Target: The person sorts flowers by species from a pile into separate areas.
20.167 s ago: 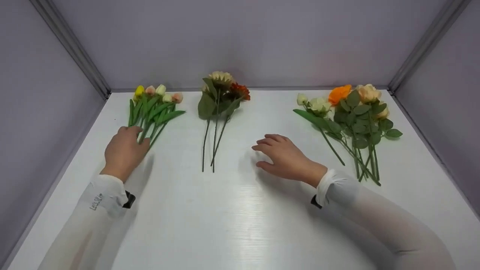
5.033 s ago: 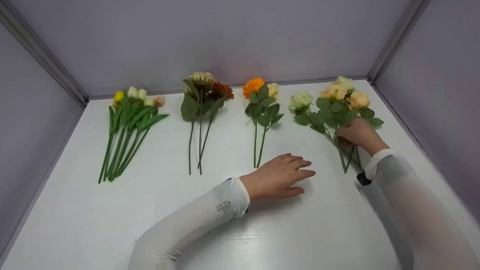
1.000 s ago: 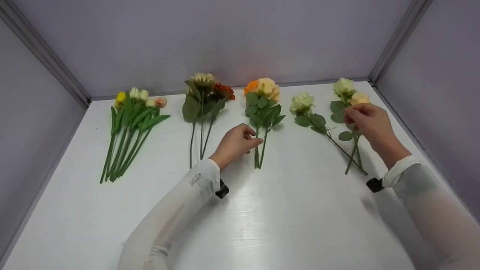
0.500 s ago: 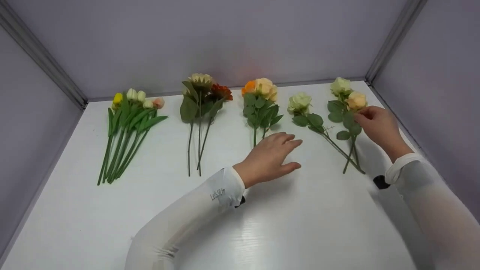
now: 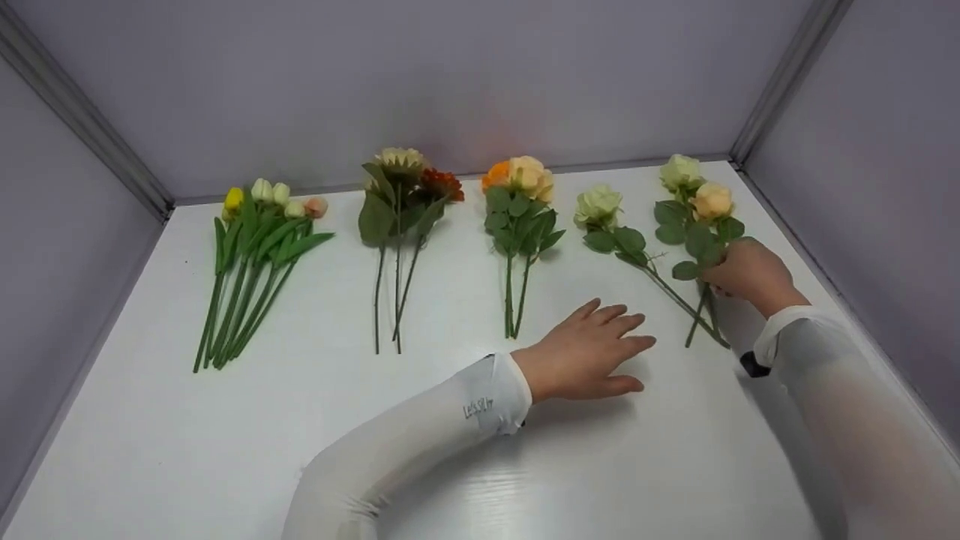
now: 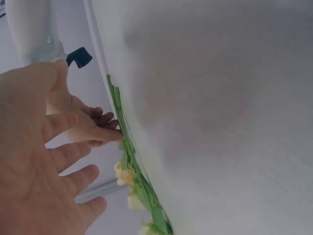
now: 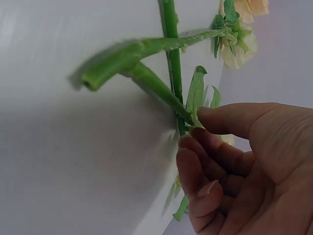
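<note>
My right hand (image 5: 754, 276) is at the far right, its thumb and index finger pinching the stem of a peach rose (image 5: 712, 201) just under the leaves. In the right wrist view that green stem (image 7: 155, 87) runs into the pinch and crosses others. A pale green rose (image 5: 679, 172) lies close behind the peach one. Another pale green rose (image 5: 598, 206) slants to the left, its stem end meeting theirs. My left hand (image 5: 589, 356) hovers palm down with fingers spread, holding nothing, in front of the roses; the left wrist view shows its bare palm (image 6: 29, 161).
Left to right along the back of the white table (image 5: 187, 450) lie tulips (image 5: 262, 240), a dark-leaved bunch with a cream flower (image 5: 400, 165) and a rust-red flower (image 5: 442, 184), and an orange and peach bunch (image 5: 525, 180). Grey walls (image 5: 450, 75) enclose the back and sides.
Over twenty seconds, orange and peach flowers moved from the right cluster to a middle bunch. In the last second, my left hand moved from it rightward; my right slid down the rose stem.
</note>
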Motion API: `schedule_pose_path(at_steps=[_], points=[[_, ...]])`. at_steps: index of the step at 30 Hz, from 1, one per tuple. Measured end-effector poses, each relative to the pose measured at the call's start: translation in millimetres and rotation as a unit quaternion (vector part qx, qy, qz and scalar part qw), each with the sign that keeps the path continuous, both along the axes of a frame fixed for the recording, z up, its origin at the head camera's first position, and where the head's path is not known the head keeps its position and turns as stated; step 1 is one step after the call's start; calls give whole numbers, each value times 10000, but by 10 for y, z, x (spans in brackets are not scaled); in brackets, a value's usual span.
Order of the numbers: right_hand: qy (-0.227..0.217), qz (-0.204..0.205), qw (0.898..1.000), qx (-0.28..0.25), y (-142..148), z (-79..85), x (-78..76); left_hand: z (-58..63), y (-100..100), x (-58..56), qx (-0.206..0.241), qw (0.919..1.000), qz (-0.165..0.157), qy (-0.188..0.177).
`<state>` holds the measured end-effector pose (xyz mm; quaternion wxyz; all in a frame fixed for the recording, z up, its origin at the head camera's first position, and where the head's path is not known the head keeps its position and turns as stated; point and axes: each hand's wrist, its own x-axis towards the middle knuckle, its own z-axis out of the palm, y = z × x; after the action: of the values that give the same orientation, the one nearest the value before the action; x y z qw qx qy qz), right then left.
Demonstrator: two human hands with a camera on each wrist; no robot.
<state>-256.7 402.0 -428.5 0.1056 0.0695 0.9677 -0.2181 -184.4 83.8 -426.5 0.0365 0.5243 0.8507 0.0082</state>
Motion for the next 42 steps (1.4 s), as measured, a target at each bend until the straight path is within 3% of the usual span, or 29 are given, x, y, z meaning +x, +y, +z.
schedule_pose_path(at_steps=[7,13,18,22,30,42], points=[[-377,82,9993,12,-15,26,0,-40,-16,-12,12,9998,14,-192],[-155,32,9999,42,-14,-19,11,-62,-48,-39,82,9992,37,-394],[-24,44,9994,-344,-8,3,25,-58,-60,-64,221,9989,139,-394],[-31,-62,9975,-707,-36,98,33,-48,-78,-108,582,9965,382,-471],[-71,-200,9905,-1358,-101,249,-3,-41,-150,-203,1203,9845,690,-1072],[-606,-8,9906,-1229,7,77,26,-81,-195,-209,1049,9831,724,-1312]])
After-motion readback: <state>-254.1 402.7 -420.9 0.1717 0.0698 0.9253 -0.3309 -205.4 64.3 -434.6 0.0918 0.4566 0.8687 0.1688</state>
